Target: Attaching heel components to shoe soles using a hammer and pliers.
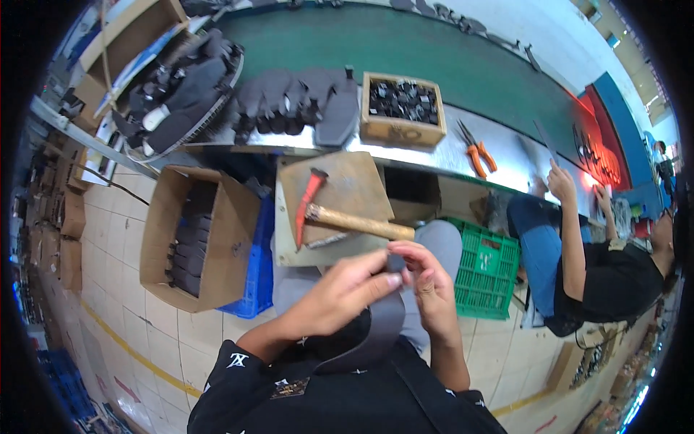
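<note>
Above my lap, a dark grey, curved, flexible shoe insole (383, 325) hangs between my hands, its lower end against my black shirt. My left hand (347, 293) is closed on it near its upper end, the thumb pointing right. My right hand (431, 289) is closed around the same end from the other side, with fingers bent over the top. What sits between the fingertips is mostly hidden. Just beyond, a hammer (347, 218) with a red head and wooden handle lies on a worn board (361, 181).
A wooden box (403, 134) of small black parts, orange-handled pliers (477, 153) and several dark insoles (289, 98) lie along the metal bench edge. Behind runs a green belt (325, 40). A cardboard box (235, 217) stands left, a green crate (483, 271) right; a co-worker (607, 289) sits farther right.
</note>
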`<state>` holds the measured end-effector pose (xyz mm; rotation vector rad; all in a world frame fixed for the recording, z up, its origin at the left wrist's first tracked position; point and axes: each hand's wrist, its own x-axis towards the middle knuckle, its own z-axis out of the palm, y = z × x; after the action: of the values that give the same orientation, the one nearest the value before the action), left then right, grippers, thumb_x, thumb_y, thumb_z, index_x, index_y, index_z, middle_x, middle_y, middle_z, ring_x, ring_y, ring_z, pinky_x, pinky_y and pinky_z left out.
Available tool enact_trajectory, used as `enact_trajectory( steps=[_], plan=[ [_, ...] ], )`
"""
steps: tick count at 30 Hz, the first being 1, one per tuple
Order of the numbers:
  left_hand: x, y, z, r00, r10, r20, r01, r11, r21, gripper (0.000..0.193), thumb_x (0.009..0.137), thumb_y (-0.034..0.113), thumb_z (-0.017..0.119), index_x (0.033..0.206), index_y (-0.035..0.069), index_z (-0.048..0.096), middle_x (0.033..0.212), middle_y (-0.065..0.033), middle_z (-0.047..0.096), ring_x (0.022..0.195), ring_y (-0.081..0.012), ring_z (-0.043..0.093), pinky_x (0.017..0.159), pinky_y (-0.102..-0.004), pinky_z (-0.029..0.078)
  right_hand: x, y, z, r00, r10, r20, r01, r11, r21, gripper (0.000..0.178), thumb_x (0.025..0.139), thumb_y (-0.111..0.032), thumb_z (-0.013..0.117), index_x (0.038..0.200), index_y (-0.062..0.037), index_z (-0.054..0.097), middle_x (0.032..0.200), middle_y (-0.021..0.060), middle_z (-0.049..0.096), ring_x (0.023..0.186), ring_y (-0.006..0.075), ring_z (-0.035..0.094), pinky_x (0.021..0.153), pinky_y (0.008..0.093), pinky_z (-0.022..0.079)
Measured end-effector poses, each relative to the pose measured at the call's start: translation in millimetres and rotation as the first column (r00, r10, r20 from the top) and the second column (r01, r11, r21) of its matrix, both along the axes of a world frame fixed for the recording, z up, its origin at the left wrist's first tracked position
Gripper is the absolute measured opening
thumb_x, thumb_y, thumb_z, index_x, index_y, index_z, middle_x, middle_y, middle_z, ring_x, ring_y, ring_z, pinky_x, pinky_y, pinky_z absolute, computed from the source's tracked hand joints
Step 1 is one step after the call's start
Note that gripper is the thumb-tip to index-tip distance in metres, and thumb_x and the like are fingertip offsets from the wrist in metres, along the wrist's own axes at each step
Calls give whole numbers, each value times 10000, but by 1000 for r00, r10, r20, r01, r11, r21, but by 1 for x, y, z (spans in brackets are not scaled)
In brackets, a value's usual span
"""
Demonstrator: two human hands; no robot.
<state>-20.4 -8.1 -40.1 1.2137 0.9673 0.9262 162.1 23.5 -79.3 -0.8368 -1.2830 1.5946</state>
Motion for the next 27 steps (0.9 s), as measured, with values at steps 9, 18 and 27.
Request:
enact_trajectory(
  steps=[9, 18, 27],
  plan=[
    [-144, 159, 39, 259, 966, -27, -642, 193, 742, 250, 913, 197, 674, 1024, -24, 642, 809, -128, 667, 727, -200, 617, 702, -334, 488, 115, -19, -19, 695, 585, 418, -595, 794, -122, 176, 949, -108, 603, 1077, 8, 641, 1063, 94, 659, 1029, 173, 605, 911, 303, 468],
    [-175, 218, -74, -12, 781, -624, -404, 568, 718, 416, 820, 384, 742, 1011, 24, 660, 988, -168, 634, 936, -388, 623, 771, -471, 494, 194, -119, -18, 758, 651, -49, -584, 644, -494, 237, 976, -93, 591, 1198, -17, 563, 1167, 70, 565, 1061, 133, 539, 911, 284, 455],
    [-61, 155, -28, 599, 747, -288, -425, 601, 677, 179, 972, 147, 579, 1045, -1, 646, 891, -81, 661, 779, -155, 617, 725, -294, 495, 185, -128, -7, 788, 591, 171, -503, 779, -373, 337, 987, -141, 595, 1290, -12, 523, 1232, 81, 545, 1096, 107, 513, 897, 259, 456]
  ],
)
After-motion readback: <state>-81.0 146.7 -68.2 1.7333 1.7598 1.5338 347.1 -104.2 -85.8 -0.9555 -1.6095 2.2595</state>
